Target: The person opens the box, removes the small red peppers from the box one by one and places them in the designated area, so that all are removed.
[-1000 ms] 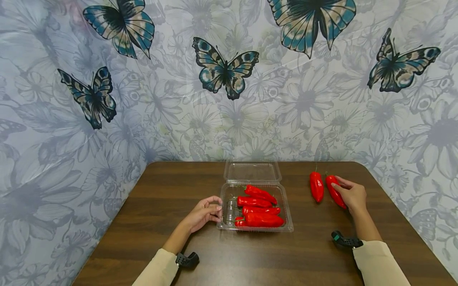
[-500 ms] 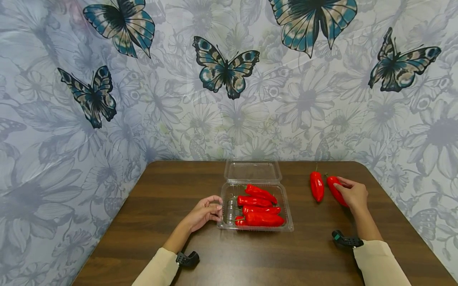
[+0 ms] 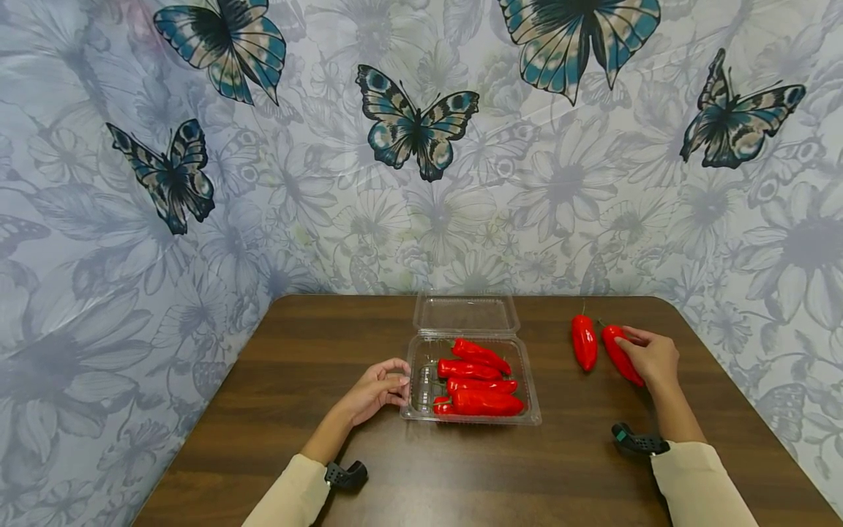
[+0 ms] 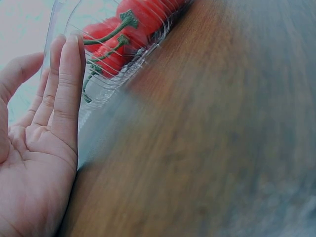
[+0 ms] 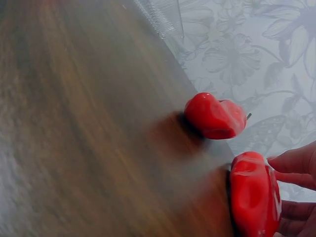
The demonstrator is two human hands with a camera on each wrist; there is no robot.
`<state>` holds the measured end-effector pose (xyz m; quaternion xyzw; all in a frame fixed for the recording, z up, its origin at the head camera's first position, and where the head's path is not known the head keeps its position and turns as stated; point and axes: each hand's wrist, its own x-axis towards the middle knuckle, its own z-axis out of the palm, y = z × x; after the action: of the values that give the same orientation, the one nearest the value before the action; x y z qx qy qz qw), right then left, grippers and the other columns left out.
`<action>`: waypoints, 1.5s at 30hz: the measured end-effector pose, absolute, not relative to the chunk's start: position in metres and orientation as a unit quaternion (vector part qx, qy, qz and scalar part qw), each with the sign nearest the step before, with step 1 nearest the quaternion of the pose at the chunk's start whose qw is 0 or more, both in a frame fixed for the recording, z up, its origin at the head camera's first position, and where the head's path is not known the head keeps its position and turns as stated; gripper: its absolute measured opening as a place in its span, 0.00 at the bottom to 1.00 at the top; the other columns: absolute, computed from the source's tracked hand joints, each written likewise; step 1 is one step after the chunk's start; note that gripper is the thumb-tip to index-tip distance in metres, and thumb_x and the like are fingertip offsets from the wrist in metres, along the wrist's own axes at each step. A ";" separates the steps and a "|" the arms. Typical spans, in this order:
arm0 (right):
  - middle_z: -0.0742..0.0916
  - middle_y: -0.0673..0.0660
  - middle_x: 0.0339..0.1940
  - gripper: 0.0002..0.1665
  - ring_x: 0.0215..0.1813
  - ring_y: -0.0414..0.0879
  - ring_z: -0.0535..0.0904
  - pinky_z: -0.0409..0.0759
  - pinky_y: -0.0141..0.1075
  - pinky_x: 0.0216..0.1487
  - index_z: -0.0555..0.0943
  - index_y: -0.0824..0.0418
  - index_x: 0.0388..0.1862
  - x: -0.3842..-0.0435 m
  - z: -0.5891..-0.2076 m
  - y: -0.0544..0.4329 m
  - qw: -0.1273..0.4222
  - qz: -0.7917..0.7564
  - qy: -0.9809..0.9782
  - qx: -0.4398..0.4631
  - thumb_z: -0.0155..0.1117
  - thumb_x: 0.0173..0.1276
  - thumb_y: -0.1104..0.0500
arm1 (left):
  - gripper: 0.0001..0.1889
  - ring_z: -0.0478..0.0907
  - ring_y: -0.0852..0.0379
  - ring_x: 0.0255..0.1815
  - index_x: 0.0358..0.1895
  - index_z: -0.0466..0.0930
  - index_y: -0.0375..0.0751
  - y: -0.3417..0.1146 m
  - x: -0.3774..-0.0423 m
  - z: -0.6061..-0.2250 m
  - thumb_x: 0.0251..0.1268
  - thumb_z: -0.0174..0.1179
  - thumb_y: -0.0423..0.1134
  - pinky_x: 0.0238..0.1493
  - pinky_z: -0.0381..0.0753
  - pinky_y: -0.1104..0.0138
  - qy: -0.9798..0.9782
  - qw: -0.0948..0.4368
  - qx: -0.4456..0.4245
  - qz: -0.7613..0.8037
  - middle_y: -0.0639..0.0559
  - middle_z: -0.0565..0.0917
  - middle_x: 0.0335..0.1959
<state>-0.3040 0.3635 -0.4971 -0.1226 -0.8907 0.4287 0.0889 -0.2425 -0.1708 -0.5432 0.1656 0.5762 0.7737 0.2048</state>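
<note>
My left hand [image 3: 374, 394] touches the left side of a clear plastic clamshell container [image 3: 421, 417] with extended fingers. Several glossy red peppers [image 3: 486, 402] lie crosswise in its base. Green stems [image 4: 129, 19] show through the container's wall in the left wrist view. On the right of the table, my right hand [image 3: 652, 360] holds a red pepper [image 3: 620, 356] between thumb and fingers, the pepper lying at a slant on the table. Just left of it lies another red pepper [image 3: 583, 342], its stem pointing to the back. The right wrist view shows the held pepper [image 5: 253, 195] close up, fingers partly cut off.
The container's transparent lid [image 3: 466, 313] is folded back toward the wall. A brown wooden table [image 3: 316, 344] bears everything, its back edge near a butterfly-patterned wall covering [image 3: 421, 234]. A dark band [image 3: 345, 477] is on each wrist.
My right hand and the pepper under its fingers have shifted very slightly to the right. My left hand has stayed at the container.
</note>
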 end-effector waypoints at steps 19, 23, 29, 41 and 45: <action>0.85 0.69 0.56 0.28 0.58 0.63 0.80 0.76 0.37 0.44 0.80 0.66 0.64 -0.295 -0.455 0.360 0.166 0.393 -0.902 -0.067 0.60 0.76 0.48 | 0.11 0.84 0.58 0.31 0.49 0.75 0.43 -0.170 -0.243 -0.542 0.76 0.50 0.24 0.40 0.89 0.62 0.574 0.203 0.164 0.776 0.50 0.83 0.29; 0.86 0.68 0.55 0.27 0.43 0.32 0.79 0.73 0.25 0.36 0.81 0.65 0.63 -0.291 -0.444 0.356 0.182 0.389 -0.902 -0.037 0.61 0.75 0.47 | 0.11 0.84 0.58 0.31 0.50 0.75 0.43 -0.170 -0.243 -0.544 0.76 0.49 0.23 0.40 0.89 0.61 0.575 0.202 0.166 0.775 0.50 0.84 0.30; 0.87 0.66 0.54 0.28 0.37 0.15 0.69 0.73 0.19 0.36 0.82 0.64 0.62 -0.283 -0.428 0.347 0.190 0.407 -0.894 -0.005 0.63 0.74 0.46 | 0.11 0.84 0.58 0.31 0.50 0.75 0.42 -0.171 -0.243 -0.545 0.76 0.49 0.24 0.41 0.89 0.61 0.579 0.201 0.168 0.772 0.51 0.84 0.30; 0.89 0.42 0.47 0.26 0.45 0.29 0.82 0.80 0.20 0.43 0.82 0.64 0.62 -0.265 -0.401 0.312 0.138 0.481 -0.858 0.116 0.67 0.73 0.49 | 0.10 0.84 0.58 0.31 0.50 0.74 0.41 -0.171 -0.242 -0.544 0.76 0.50 0.25 0.41 0.89 0.61 0.577 0.201 0.167 0.774 0.50 0.83 0.29; 0.89 0.56 0.53 0.22 0.48 0.34 0.84 0.80 0.22 0.47 0.83 0.60 0.62 -0.261 -0.398 0.299 0.117 0.476 -0.854 0.176 0.67 0.73 0.52 | 0.08 0.84 0.58 0.31 0.51 0.73 0.39 -0.171 -0.242 -0.544 0.76 0.51 0.25 0.41 0.89 0.61 0.573 0.203 0.171 0.775 0.50 0.83 0.30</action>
<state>-0.2613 0.2991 -0.3981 0.1764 -0.8537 0.4759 0.1167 -0.2421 -0.1708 -0.5439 0.1712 0.5730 0.7753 0.2030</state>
